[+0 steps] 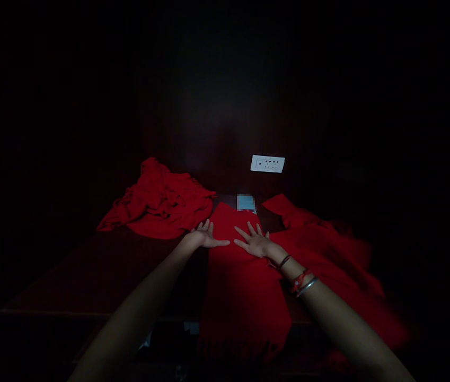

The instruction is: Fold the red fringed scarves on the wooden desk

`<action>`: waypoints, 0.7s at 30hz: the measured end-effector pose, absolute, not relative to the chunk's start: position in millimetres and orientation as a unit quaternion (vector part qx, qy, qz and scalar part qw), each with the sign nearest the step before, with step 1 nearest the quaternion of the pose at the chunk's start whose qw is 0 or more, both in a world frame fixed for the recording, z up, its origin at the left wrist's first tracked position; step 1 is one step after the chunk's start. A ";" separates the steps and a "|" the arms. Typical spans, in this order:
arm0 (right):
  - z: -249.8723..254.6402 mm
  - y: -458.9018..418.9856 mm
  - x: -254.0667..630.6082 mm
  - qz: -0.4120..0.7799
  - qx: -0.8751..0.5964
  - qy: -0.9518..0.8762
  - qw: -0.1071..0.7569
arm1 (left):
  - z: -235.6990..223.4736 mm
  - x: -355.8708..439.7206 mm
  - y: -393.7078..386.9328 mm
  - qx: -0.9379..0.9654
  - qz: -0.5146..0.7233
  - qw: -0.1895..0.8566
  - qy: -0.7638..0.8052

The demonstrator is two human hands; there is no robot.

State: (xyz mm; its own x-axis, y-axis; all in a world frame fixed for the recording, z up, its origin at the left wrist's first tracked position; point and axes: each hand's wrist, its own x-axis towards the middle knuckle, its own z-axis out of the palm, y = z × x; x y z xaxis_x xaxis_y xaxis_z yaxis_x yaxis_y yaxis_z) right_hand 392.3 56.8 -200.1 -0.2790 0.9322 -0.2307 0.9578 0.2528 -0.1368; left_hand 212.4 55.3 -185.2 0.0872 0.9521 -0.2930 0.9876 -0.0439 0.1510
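Spreading across the red scarf, both hands appear palm down in the head view, neither closed around anything. The left hand lies at the scarf's left long edge, its thumb stretched wide over the cloth toward the right hand, its other fingers pointing toward the table's back edge with narrow gaps between them. The right hand has its fingers fanned wide on the scarf near its right long edge, thumb pointing left; the two thumbs are near each other but apart. How firmly either hand presses, I cannot tell.

The scarf runs from near the back edge of the table over its front edge, where the fringed end hangs down. A crumpled red heap lies toward the back left, and loose red cloth spreads along the right side.
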 end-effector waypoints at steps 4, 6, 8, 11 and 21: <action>-200.5 60.9 393.1 -0.129 0.613 0.777 0.063 | -175.6 208.9 49.2 0.699 -0.077 0.135 0.698; -199.4 60.4 395.3 -0.131 0.618 0.772 0.064 | -166.6 207.1 43.7 0.703 -0.113 0.131 0.690; -195.7 60.7 398.2 -0.131 0.615 0.775 0.054 | -157.3 205.3 39.2 0.716 -0.128 0.123 0.676; -183.8 68.4 399.1 -0.098 0.598 0.795 -0.009 | -148.7 202.9 37.7 0.713 -0.091 0.104 0.687; -161.9 62.7 366.5 -0.046 0.430 0.898 -0.079 | -169.7 188.1 56.2 0.673 0.048 0.346 0.652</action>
State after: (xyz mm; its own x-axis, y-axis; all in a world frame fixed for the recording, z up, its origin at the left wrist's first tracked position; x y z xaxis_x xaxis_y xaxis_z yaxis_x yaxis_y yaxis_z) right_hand 366.5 62.7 -161.9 -0.6172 0.7801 0.1027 0.7654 0.6255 -0.1518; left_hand 188.1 56.2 -169.7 0.1462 0.9107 -0.3863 0.8444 0.0886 0.5283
